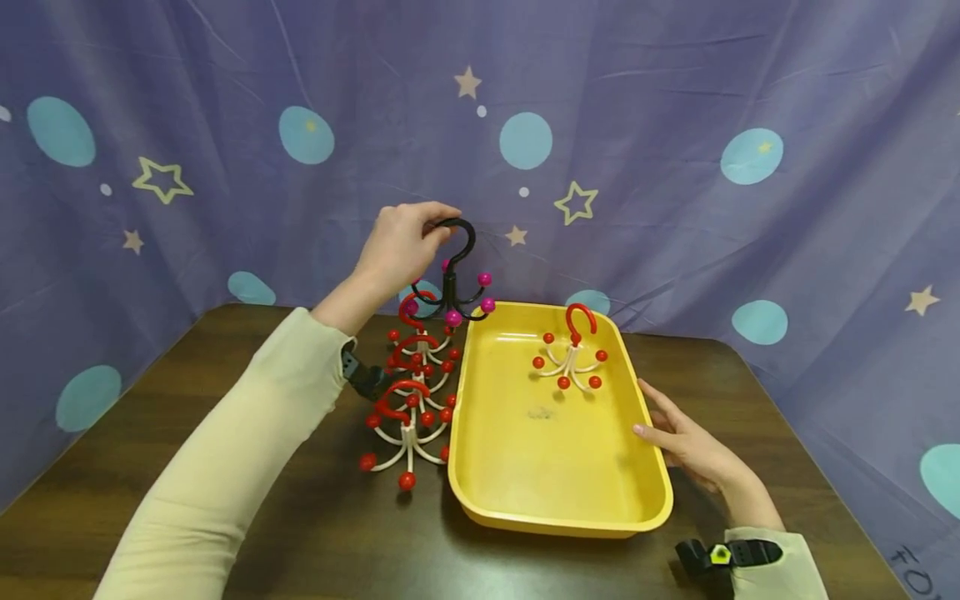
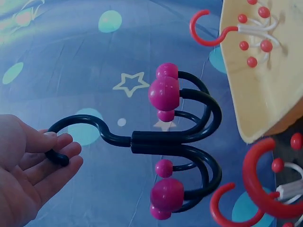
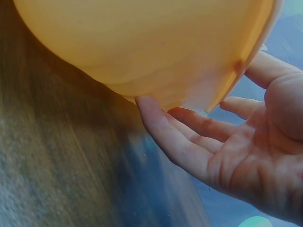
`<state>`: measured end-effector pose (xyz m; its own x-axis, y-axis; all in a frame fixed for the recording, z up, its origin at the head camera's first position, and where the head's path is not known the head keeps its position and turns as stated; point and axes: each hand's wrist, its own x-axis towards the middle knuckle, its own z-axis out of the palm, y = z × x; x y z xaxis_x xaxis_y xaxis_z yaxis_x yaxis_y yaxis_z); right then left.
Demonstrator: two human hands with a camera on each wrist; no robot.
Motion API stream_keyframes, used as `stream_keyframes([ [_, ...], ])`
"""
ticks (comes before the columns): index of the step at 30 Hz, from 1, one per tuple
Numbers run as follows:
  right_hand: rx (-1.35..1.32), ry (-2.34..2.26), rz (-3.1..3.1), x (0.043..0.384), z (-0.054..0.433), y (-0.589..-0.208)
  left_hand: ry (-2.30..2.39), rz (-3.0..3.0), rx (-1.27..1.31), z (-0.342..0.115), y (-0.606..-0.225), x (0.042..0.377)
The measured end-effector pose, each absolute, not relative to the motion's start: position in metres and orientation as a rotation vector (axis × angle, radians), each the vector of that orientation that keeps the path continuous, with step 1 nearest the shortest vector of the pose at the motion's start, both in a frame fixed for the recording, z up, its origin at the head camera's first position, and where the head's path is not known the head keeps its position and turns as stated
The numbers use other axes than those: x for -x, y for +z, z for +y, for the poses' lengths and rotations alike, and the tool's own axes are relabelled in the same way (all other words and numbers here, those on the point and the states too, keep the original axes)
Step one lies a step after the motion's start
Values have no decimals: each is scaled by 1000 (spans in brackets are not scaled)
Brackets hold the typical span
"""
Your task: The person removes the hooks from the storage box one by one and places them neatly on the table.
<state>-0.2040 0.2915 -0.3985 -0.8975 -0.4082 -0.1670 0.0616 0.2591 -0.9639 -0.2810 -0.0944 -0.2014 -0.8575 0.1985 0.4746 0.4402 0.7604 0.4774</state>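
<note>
My left hand [image 1: 401,246] pinches the curved top of a black hook hanger [image 1: 450,287] between thumb and fingers. The hanger hangs upright in the air, its several curled arms tipped with pink balls. Below it, a row of white hangers [image 1: 408,437] with red hooks and red ball tips stands along the left side of a yellow tray [image 1: 555,525]. Another red-and-white hanger [image 1: 573,358] stands inside the tray, toward its far end. My right hand [image 1: 697,450] holds the tray's right side, thumb over the rim and fingers against the outer wall [image 3: 156,71].
The dark wooden table [image 1: 315,517] carries the tray and the hangers. Behind it hangs a purple curtain [image 1: 637,75] with stars and blue dots. Straps with small devices [image 1: 731,553] sit on both wrists.
</note>
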Motion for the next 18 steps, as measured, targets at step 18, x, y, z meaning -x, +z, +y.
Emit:
stream_keyframes([
  [18,318,-1672,2151,204,292,-398,-778,-2506,397,-145,-202,272],
])
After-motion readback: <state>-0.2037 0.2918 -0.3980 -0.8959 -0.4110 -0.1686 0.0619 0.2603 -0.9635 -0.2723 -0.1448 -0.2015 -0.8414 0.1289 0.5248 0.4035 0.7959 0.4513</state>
